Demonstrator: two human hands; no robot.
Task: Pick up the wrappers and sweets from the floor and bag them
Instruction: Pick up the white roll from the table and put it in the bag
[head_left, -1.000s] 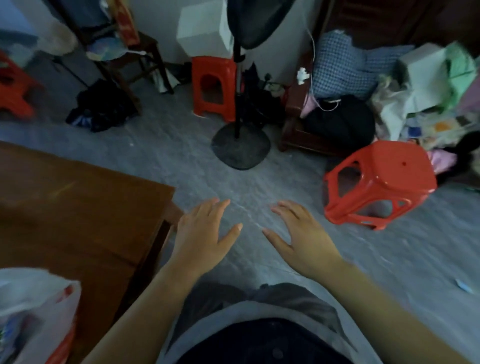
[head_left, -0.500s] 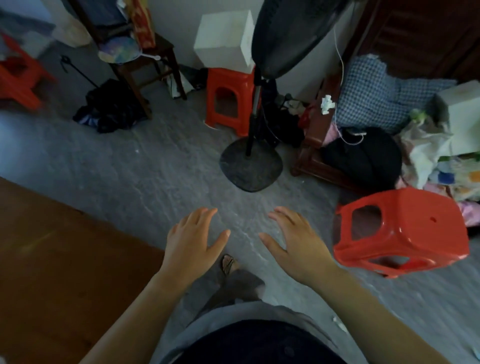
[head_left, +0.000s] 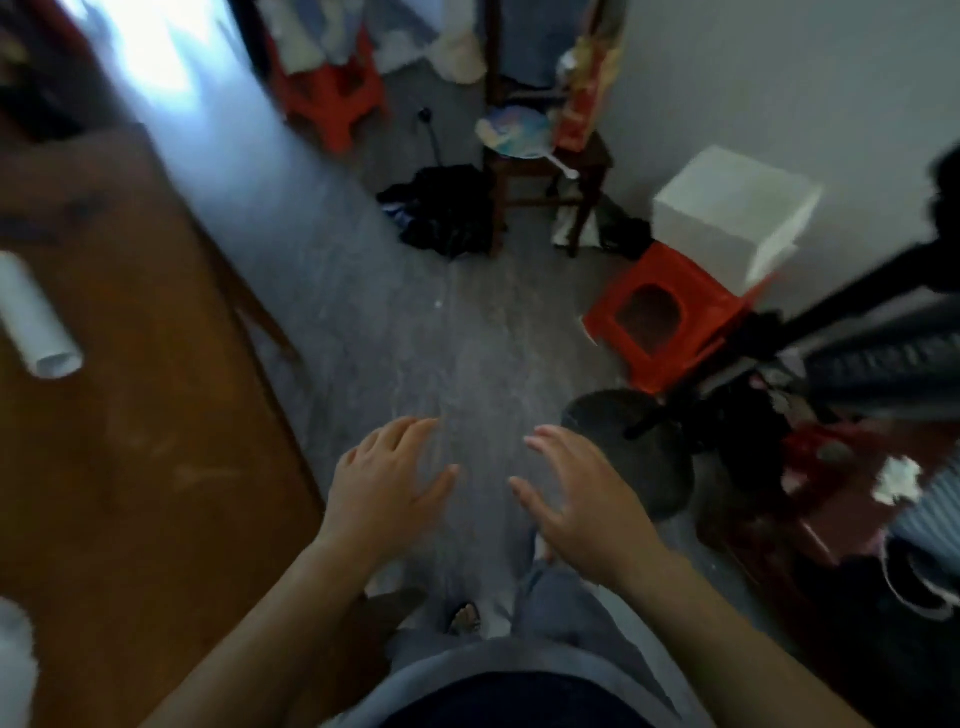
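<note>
**Empty hands over a bare floor**

My left hand (head_left: 387, 491) and right hand (head_left: 582, 501) hover palm down, each grip spread apart and holding nothing. No wrappers or sweets that I can make out on the grey floor (head_left: 415, 332); the view is blurred. The wooden surface (head_left: 130, 415) at my left carries a white roll (head_left: 36, 317). Beyond my right hand stands a fan base (head_left: 639, 457), then a red stool (head_left: 670, 317) bearing a white box (head_left: 732, 218). Farthest, a wooden chair (head_left: 545, 171).

A grey stone floor (head_left: 395, 322) is shining under bright light at the top left. A brown wooden surface (head_left: 130, 415) is sitting left, a red plastic stool (head_left: 670, 317) and white wall (head_left: 753, 78) right.
</note>
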